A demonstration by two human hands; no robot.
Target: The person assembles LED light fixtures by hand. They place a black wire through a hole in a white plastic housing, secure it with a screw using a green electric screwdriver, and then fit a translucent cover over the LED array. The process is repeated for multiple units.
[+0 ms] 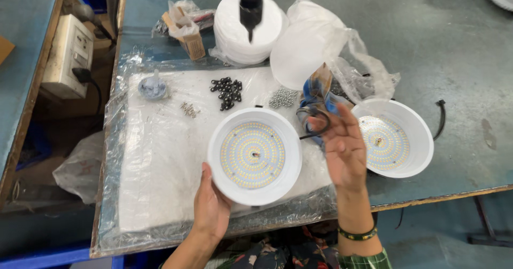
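My left hand (210, 207) grips the near rim of a round white lamp housing (254, 155) whose inside shows a disc of small yellow light chips. The housing rests on a white pad under clear plastic (160, 156). My right hand (342, 147) is raised beside it, palm up, fingers apart, touching a thin black wire loop (316, 129); whether it grips the wire I cannot tell. A second white housing with the same chip disc (394, 138) sits just right of that hand. A hanging screwdriver tool (249, 4) with a dark bit points down above the bench.
Black screws (228, 91) and silver ones (283, 97) lie in small heaps on the pad. A stack of white discs (248, 31), a clear bag holding a white cover (320, 50), a small cardboard box (191, 39) and a wall socket box (67, 55) stand farther back.
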